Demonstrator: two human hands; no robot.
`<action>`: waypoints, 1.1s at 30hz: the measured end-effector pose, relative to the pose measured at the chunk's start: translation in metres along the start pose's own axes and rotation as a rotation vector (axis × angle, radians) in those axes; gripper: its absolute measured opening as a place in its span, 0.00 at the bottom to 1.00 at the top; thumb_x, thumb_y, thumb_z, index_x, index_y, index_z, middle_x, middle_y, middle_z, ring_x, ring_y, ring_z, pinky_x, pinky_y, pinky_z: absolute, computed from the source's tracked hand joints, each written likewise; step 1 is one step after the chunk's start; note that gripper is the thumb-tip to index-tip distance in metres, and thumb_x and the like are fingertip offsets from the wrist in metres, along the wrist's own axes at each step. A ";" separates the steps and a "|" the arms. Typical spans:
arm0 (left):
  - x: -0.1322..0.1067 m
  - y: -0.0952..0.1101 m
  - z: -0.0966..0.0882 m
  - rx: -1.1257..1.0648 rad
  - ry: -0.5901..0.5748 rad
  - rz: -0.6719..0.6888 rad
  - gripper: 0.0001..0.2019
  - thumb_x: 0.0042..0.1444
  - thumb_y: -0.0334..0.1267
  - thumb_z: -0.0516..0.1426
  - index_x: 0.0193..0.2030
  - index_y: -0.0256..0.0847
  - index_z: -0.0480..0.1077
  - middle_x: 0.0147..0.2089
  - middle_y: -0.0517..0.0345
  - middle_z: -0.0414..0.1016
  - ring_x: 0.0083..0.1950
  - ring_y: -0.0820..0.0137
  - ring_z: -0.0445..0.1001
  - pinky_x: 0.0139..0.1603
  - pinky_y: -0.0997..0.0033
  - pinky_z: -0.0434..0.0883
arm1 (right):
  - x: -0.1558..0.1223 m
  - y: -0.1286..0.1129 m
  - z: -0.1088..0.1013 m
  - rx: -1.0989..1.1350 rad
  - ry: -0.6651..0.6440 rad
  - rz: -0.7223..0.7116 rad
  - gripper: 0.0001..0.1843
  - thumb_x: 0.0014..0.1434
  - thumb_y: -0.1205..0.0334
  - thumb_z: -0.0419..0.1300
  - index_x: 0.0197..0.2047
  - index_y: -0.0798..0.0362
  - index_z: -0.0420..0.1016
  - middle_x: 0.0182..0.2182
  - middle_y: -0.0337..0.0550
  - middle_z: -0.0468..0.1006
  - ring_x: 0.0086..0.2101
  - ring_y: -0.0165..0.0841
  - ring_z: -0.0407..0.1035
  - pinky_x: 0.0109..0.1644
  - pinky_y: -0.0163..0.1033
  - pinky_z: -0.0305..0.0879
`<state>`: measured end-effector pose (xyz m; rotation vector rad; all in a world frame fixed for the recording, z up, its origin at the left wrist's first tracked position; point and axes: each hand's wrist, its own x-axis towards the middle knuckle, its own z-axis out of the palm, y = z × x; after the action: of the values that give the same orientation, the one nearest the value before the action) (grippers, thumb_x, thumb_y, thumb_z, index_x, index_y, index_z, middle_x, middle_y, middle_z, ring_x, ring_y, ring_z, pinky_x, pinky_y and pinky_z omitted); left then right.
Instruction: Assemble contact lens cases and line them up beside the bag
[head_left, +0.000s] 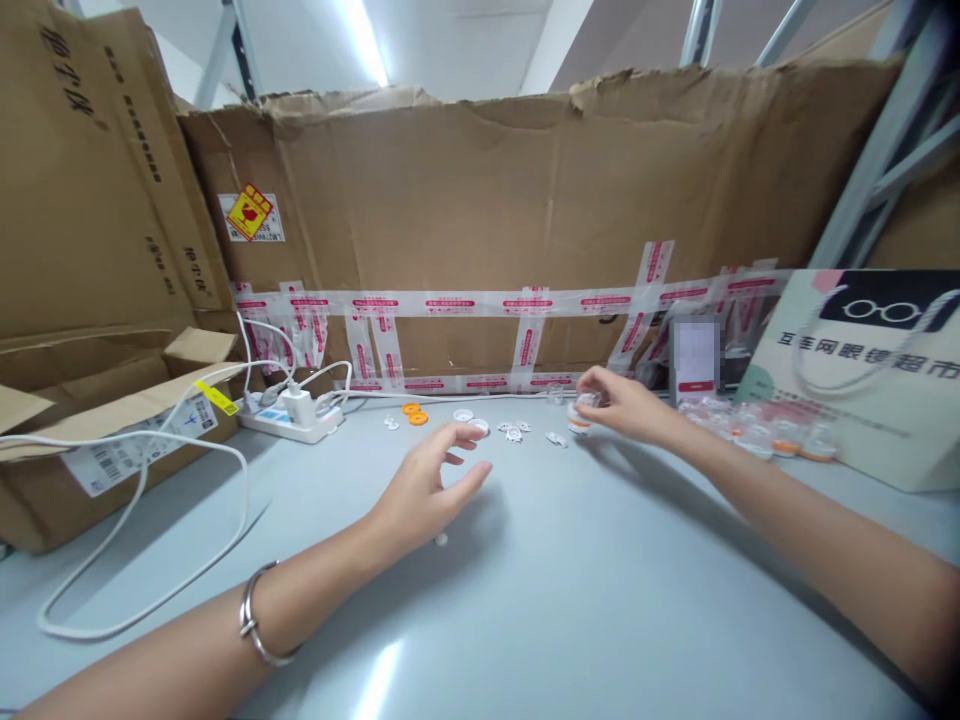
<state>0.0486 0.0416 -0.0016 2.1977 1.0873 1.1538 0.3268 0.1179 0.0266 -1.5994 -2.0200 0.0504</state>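
Note:
My left hand point(431, 480) hovers over the table with its fingers apart and nothing in them. Just past its fingertips lie white plastic rings point(463, 415), partly covered by the hand. To their left are orange rings point(418, 418) and small white pieces point(391, 424). My right hand point(615, 402) has its fingers closed on a small round white-and-orange plastic case point(577, 417) at the back of the table; the fingers hide part of it. Between the hands lie several small white plastic parts point(514, 433). A small white bit point(441, 540) shows below my left wrist.
At the right, a pile of clear-topped cases with orange bases point(784, 437) stands before a paper bag point(862, 390) and a phone point(696, 360). A power strip point(292, 420), a looping white cable point(244, 490) and an open carton point(142, 450) occupy the left. A large cardboard box point(480, 200) walls the back.

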 end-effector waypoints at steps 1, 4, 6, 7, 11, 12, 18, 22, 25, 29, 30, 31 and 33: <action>0.000 0.001 -0.001 0.010 0.011 0.011 0.13 0.56 0.40 0.53 0.48 0.44 0.64 0.52 0.53 0.68 0.48 0.66 0.69 0.39 0.69 0.71 | 0.005 0.015 -0.006 -0.108 -0.005 0.054 0.10 0.48 0.61 0.57 0.36 0.53 0.65 0.30 0.42 0.75 0.30 0.34 0.69 0.32 0.35 0.61; -0.001 0.001 -0.003 0.040 0.033 0.040 0.12 0.56 0.38 0.52 0.47 0.44 0.65 0.49 0.54 0.69 0.46 0.67 0.70 0.37 0.70 0.71 | 0.013 0.054 -0.014 -0.398 -0.019 0.143 0.12 0.50 0.60 0.57 0.39 0.55 0.67 0.34 0.49 0.75 0.35 0.39 0.70 0.33 0.37 0.58; -0.001 0.001 -0.004 0.073 0.046 0.067 0.11 0.56 0.37 0.52 0.46 0.43 0.66 0.48 0.55 0.70 0.45 0.68 0.70 0.39 0.70 0.71 | 0.012 0.072 -0.014 -0.502 -0.033 0.168 0.12 0.50 0.60 0.57 0.38 0.56 0.68 0.32 0.52 0.75 0.35 0.41 0.70 0.34 0.39 0.57; -0.002 0.002 -0.004 0.090 0.056 0.082 0.11 0.56 0.37 0.52 0.46 0.43 0.66 0.47 0.55 0.70 0.45 0.68 0.69 0.40 0.70 0.71 | 0.011 0.078 -0.014 -0.528 -0.035 0.183 0.12 0.50 0.59 0.57 0.37 0.56 0.69 0.31 0.53 0.75 0.34 0.43 0.70 0.34 0.40 0.57; 0.001 0.002 -0.010 0.127 0.103 0.123 0.09 0.56 0.36 0.52 0.44 0.42 0.67 0.46 0.55 0.71 0.45 0.68 0.69 0.38 0.71 0.70 | 0.006 0.085 -0.019 -0.580 -0.025 0.225 0.08 0.48 0.60 0.59 0.30 0.58 0.71 0.27 0.57 0.74 0.34 0.45 0.70 0.35 0.45 0.55; 0.003 -0.001 -0.012 0.130 0.129 0.128 0.09 0.56 0.36 0.51 0.43 0.41 0.67 0.45 0.54 0.71 0.44 0.68 0.70 0.38 0.71 0.70 | 0.005 0.085 -0.021 -0.587 -0.022 0.224 0.08 0.48 0.61 0.60 0.28 0.58 0.72 0.27 0.57 0.74 0.35 0.45 0.69 0.35 0.46 0.55; 0.025 -0.046 -0.040 0.217 0.383 -0.024 0.11 0.57 0.37 0.48 0.41 0.38 0.68 0.42 0.53 0.73 0.42 0.68 0.73 0.40 0.71 0.70 | -0.003 0.082 -0.027 -0.608 0.030 0.196 0.05 0.43 0.65 0.62 0.23 0.58 0.72 0.31 0.61 0.73 0.40 0.48 0.65 0.37 0.48 0.54; 0.033 -0.085 -0.064 0.383 0.441 -0.169 0.15 0.55 0.32 0.45 0.44 0.33 0.68 0.45 0.47 0.74 0.47 0.63 0.72 0.45 0.65 0.69 | -0.006 0.074 -0.024 -0.612 0.138 0.118 0.10 0.47 0.62 0.59 0.31 0.61 0.74 0.38 0.63 0.72 0.44 0.50 0.62 0.40 0.49 0.55; 0.033 -0.103 -0.073 0.478 0.332 -0.212 0.15 0.50 0.27 0.48 0.41 0.33 0.71 0.44 0.46 0.75 0.48 0.60 0.71 0.51 0.61 0.67 | -0.004 0.065 -0.021 -0.612 0.252 -0.013 0.13 0.53 0.59 0.55 0.37 0.59 0.73 0.44 0.60 0.71 0.46 0.49 0.61 0.44 0.48 0.55; 0.030 -0.111 -0.069 0.584 0.167 -0.208 0.17 0.47 0.26 0.51 0.43 0.35 0.73 0.47 0.49 0.75 0.51 0.59 0.70 0.55 0.63 0.63 | -0.003 0.052 -0.016 -0.548 0.317 -0.148 0.14 0.55 0.57 0.52 0.39 0.55 0.73 0.44 0.50 0.73 0.45 0.44 0.64 0.44 0.44 0.57; 0.029 -0.112 -0.068 0.604 0.139 -0.200 0.18 0.47 0.26 0.51 0.45 0.35 0.73 0.49 0.49 0.74 0.52 0.60 0.70 0.56 0.64 0.63 | -0.003 0.049 -0.015 -0.518 0.335 -0.193 0.13 0.55 0.58 0.52 0.38 0.55 0.73 0.43 0.49 0.74 0.44 0.43 0.65 0.44 0.44 0.58; 0.029 -0.112 -0.067 0.624 0.117 -0.194 0.18 0.48 0.27 0.50 0.46 0.35 0.72 0.49 0.49 0.73 0.52 0.60 0.69 0.56 0.64 0.62 | -0.004 0.046 -0.013 -0.487 0.352 -0.241 0.13 0.55 0.58 0.52 0.38 0.55 0.73 0.42 0.48 0.74 0.43 0.42 0.65 0.44 0.44 0.58; 0.029 -0.113 -0.065 0.656 0.086 -0.189 0.18 0.50 0.27 0.49 0.46 0.35 0.72 0.49 0.48 0.74 0.52 0.60 0.70 0.55 0.64 0.63 | -0.006 0.041 -0.009 -0.436 0.373 -0.325 0.12 0.56 0.59 0.51 0.37 0.55 0.73 0.40 0.47 0.75 0.42 0.41 0.66 0.44 0.44 0.58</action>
<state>-0.0451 0.1337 -0.0253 2.4379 1.8755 0.8946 0.3676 0.1212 0.0170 -1.3616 -2.0421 -0.7978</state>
